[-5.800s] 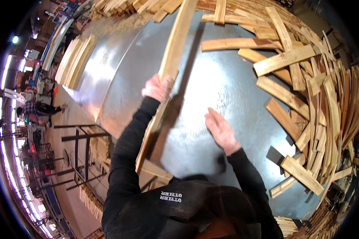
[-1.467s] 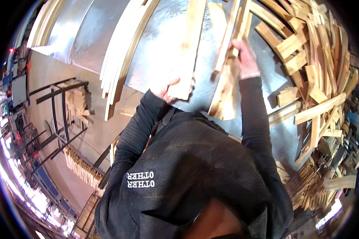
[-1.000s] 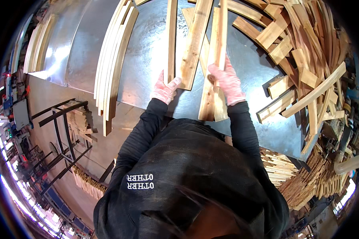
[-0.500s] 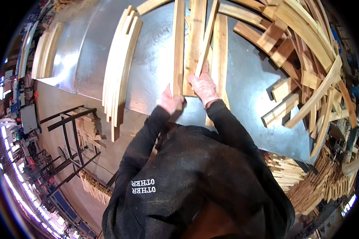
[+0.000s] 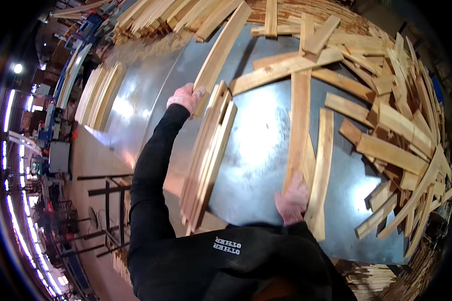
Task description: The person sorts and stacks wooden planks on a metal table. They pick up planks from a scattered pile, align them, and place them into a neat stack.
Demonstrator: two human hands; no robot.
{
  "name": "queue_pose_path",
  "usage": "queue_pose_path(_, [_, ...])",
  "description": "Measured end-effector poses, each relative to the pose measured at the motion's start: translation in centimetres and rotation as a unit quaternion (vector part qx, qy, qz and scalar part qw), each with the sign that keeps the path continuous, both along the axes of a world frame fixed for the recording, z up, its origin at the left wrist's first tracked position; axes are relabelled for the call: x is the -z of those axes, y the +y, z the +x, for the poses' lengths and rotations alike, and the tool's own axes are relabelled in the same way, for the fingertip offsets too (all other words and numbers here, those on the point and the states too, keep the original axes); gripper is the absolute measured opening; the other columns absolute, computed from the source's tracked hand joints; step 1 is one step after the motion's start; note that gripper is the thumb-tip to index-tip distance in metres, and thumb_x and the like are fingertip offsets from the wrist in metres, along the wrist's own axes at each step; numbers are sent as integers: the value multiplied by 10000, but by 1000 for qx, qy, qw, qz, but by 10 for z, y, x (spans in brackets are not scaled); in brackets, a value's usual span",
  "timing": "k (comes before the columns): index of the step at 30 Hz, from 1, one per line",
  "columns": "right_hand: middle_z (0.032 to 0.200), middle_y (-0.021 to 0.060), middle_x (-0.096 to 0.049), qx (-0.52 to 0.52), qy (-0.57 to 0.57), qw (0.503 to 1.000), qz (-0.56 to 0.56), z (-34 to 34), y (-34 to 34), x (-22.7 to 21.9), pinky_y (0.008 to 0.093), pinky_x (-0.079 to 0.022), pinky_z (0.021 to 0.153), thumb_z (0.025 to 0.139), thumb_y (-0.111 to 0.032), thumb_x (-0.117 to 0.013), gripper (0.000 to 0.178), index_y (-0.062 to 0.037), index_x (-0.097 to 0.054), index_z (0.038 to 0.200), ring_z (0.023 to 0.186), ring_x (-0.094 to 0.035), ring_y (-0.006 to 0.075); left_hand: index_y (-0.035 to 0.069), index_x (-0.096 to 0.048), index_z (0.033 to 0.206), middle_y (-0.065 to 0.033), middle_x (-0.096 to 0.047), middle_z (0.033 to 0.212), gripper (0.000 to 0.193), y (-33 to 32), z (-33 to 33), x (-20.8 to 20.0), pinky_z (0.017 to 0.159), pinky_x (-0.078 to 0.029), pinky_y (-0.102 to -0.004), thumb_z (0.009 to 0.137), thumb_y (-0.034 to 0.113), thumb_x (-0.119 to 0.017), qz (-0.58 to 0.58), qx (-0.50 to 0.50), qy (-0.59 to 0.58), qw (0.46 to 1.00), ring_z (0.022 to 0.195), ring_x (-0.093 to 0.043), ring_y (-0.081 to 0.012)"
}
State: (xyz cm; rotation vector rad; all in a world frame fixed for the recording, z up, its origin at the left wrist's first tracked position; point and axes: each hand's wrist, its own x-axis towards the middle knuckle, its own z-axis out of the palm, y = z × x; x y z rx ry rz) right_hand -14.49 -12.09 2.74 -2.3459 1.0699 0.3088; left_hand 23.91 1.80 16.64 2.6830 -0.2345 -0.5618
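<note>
My left hand (image 5: 185, 99), in a pale pink glove, is closed round the near end of a long wooden board (image 5: 223, 45). That board slants away to the far right, raised beside a stack of narrow boards (image 5: 208, 155) standing at the table's near edge. My right hand (image 5: 292, 199), gloved alike, grips the near end of another wooden plank (image 5: 300, 115), its fingers wrapped over the edge. Right of this plank lies a slightly curved board (image 5: 321, 170) on the metal table (image 5: 256, 145).
A large jumbled heap of wood pieces (image 5: 397, 130) covers the table's right side. Rows of boards (image 5: 158, 15) lie at the far left, and a smaller stack (image 5: 101, 95) sits on the left end. A dark metal frame (image 5: 108, 200) stands on the floor at the left.
My left hand has moved far left and forward, now holding a board beside the stack. My right hand has shifted nearer and right, onto a plank's near end. The view has turned.
</note>
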Motion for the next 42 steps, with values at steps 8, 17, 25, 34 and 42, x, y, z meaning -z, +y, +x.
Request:
queue_pose_path(8, [1434,276,-351,-15,9,996,-89,-3,15,15,513,-359,1063,723,-324,-803,1046,-47,-174,1511,1304,-381,454,26,-556,1199,-200,-602,1289,632,-79,309,84,968,-479,-436,793,487,-705,16,-49,-406,912,1170,-602,-318])
queue_pose_path(17, [1261,210,-510,77,-123,989,-10,-15,-5,-4,451,-473,926,720,-135,-745,978,-48,-207,1532,1144,-541,322,152,-250,1508,-228,-497,1399,989,-177,44,165,1051,-407,-510,737,484,-773,73,382,-226,893,1294,-478,-414])
queue_pose_path(25, [1118,74,-596,277,-324,616,663,-63,-38,-70,381,-537,845,726,-88,-762,713,-77,-487,1385,979,-602,204,98,-558,1122,-135,-670,1013,263,-176,97,83,713,-544,-518,907,247,-584,81,427,38,900,848,-676,-347])
queue_pose_path(34, [1408,205,-480,0,-328,844,425,-43,5,21,381,-426,1028,837,-392,-718,1045,6,-61,1546,1197,-557,320,47,-544,1259,-105,-652,1115,480,12,-273,175,833,-532,-327,882,286,-722,-385,38,334,859,924,-645,-195])
queue_pose_path(42, [1513,216,-368,-16,-105,986,-130,-92,-42,-2,462,-264,1153,852,-528,-640,885,-47,-288,1507,1391,-347,391,-50,-628,1125,-106,-699,963,507,80,-357,171,804,-525,-308,808,316,-782,-234,-65,194,950,838,-657,-202])
